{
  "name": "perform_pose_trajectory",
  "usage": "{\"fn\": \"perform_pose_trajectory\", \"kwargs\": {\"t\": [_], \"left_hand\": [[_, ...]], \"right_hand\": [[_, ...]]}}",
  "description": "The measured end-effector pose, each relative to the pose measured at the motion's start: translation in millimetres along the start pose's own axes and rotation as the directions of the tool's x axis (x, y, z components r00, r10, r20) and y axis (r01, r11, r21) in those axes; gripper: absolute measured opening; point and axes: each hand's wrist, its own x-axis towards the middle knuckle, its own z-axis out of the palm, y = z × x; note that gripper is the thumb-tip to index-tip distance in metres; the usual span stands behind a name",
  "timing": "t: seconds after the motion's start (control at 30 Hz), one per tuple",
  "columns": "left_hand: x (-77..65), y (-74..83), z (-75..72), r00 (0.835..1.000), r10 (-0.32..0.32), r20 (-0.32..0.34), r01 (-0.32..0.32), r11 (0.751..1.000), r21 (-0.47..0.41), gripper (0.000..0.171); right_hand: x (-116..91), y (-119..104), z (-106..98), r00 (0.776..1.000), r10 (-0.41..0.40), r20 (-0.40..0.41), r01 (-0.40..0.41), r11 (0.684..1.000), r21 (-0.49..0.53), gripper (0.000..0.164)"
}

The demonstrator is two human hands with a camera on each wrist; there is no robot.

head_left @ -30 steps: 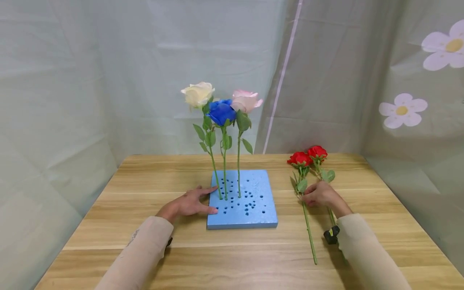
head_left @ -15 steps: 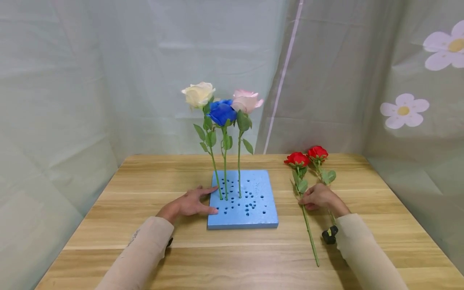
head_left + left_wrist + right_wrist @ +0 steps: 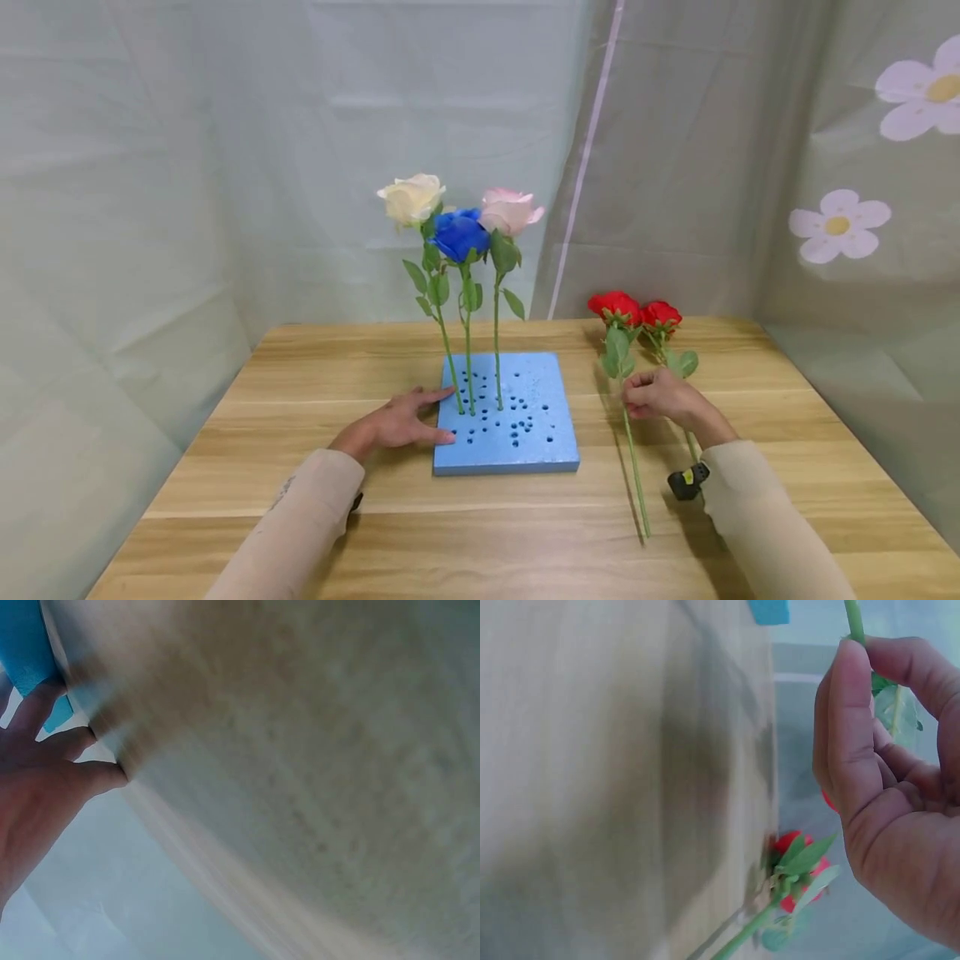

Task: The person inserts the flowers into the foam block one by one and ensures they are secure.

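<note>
In the head view, the right hand (image 3: 663, 396) pinched a red rose (image 3: 617, 346) over the table's (image 3: 405, 542) right side, its long axis running front to back, bloom pointing away. A second red rose (image 3: 660, 315) lay just right; left stood a blue block (image 3: 487, 455) bearing three flowers (image 3: 459, 235). In the left wrist view, the left hand (image 3: 45, 776) had fingers apart. In the right wrist view, fingertips clamped the stem (image 3: 854, 619).

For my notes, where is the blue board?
In the head view, the blue board lies on the table, between the left hand, touching its left edge, and the right hand.
</note>
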Motion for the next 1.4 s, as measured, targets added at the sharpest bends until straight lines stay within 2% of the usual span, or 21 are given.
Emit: {"fn": "perform_pose_trajectory", "kwargs": {"t": [0.4,0.53,0.67,0.83,1.03,1.4], "left_hand": [[0.0,-2.0,-0.7,1.000,0.006,0.010,-0.006,1.000,0.007,0.090],[-0.2,-1.8,-1.3,1.000,0.002,0.013,-0.002,1.000,0.006,0.090],[0.9,-1.3,-2.2,1.000,-0.006,0.010,0.006,1.000,0.011,0.090],[1.9,-0.6,-2.6,1.000,-0.003,0.009,0.003,1.000,0.011,0.091],[2.1,-0.1,-1.9,1.000,0.013,0.007,-0.013,1.000,0.013,0.090],[0.8,0.5,-1.7,1.000,0.001,0.004,-0.002,1.000,0.016,0.090]], "right_hand": [[1.4,-32.1,2.2,0.992,-0.043,-0.119,0.043,0.999,0.005,0.027],[1.4,-44.9,1.9,0.984,-0.077,-0.163,0.081,0.997,0.015,0.030],[3.7,-56.2,1.6,0.971,-0.121,-0.207,0.120,0.993,-0.019,0.033],[8.5,-66.7,2.8,0.957,-0.156,-0.246,0.143,0.987,-0.071,0.033],[15.0,-78.5,8.9,0.940,-0.195,-0.280,0.180,0.981,-0.079,0.030],[31.2,-104.1,21.1,0.908,-0.267,-0.324,0.248,0.964,-0.098,0.027]]}}
